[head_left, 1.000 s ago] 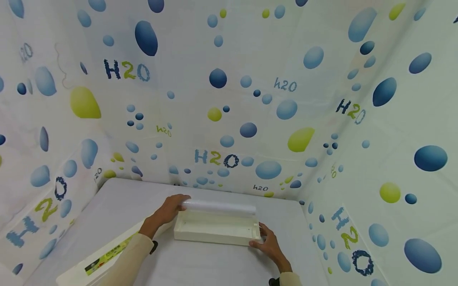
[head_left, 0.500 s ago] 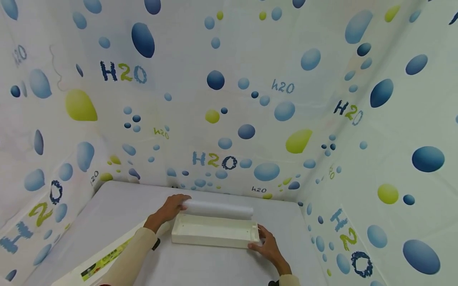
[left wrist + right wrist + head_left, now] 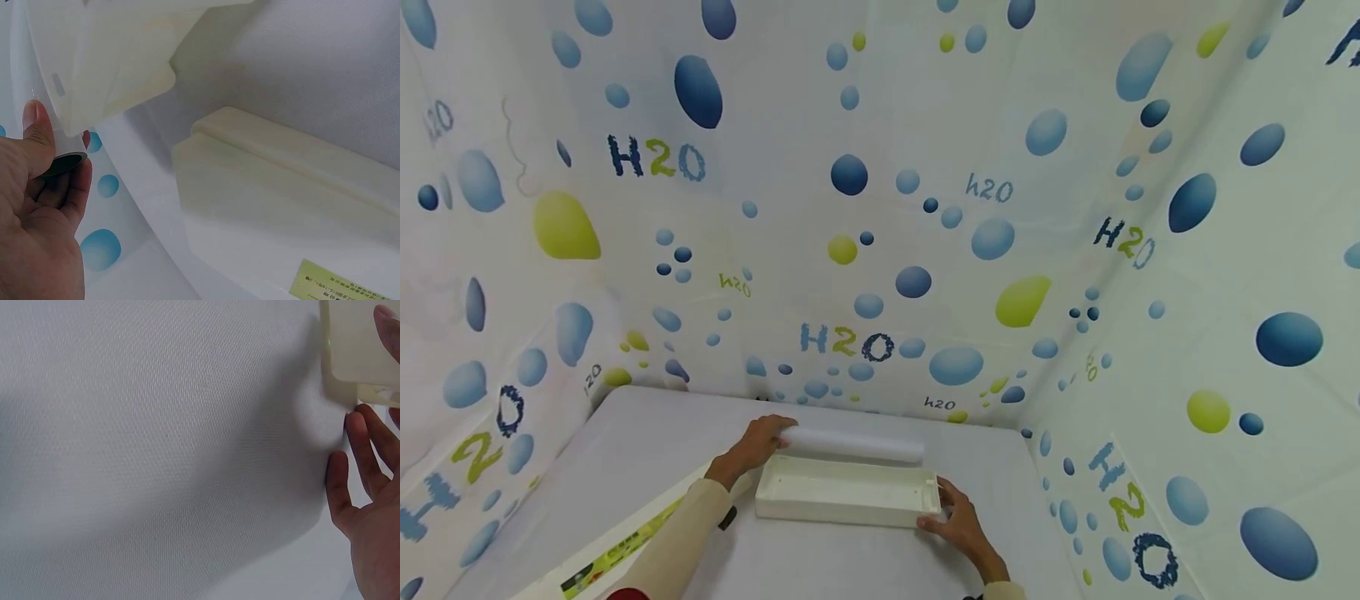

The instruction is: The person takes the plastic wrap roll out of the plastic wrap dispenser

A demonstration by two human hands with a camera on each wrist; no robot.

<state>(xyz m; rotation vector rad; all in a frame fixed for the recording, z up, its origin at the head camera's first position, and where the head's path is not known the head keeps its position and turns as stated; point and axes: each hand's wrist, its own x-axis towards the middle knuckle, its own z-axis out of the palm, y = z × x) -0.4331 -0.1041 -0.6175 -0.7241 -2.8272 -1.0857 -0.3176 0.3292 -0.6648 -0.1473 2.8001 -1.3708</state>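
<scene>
My left hand [image 3: 754,446] grips the left end of a roll of clear plastic film [image 3: 857,444]. In the left wrist view, thumb and fingers curl round the roll's end, where the dark hollow core [image 3: 65,164] shows. The roll lies just beyond a long, shallow cream plastic box [image 3: 846,510]. That box is open at the top, and its inside shows no roll. At its right end, my right hand [image 3: 958,525] holds the corner, thumb on the near side and fingers behind. The right wrist view catches only part of this grasp.
A long whitish plastic piece [image 3: 250,194] with a yellow-green label [image 3: 621,550] lies slantwise at the left, partly under my left forearm. White cloth covers the table [image 3: 820,567]. Sheeting printed with drops [image 3: 850,175] rises behind and on both sides.
The roll has shifted slightly left and away from the box, so the box's far rim shows more fully. Both hands keep their holds. The head view has tilted a little.
</scene>
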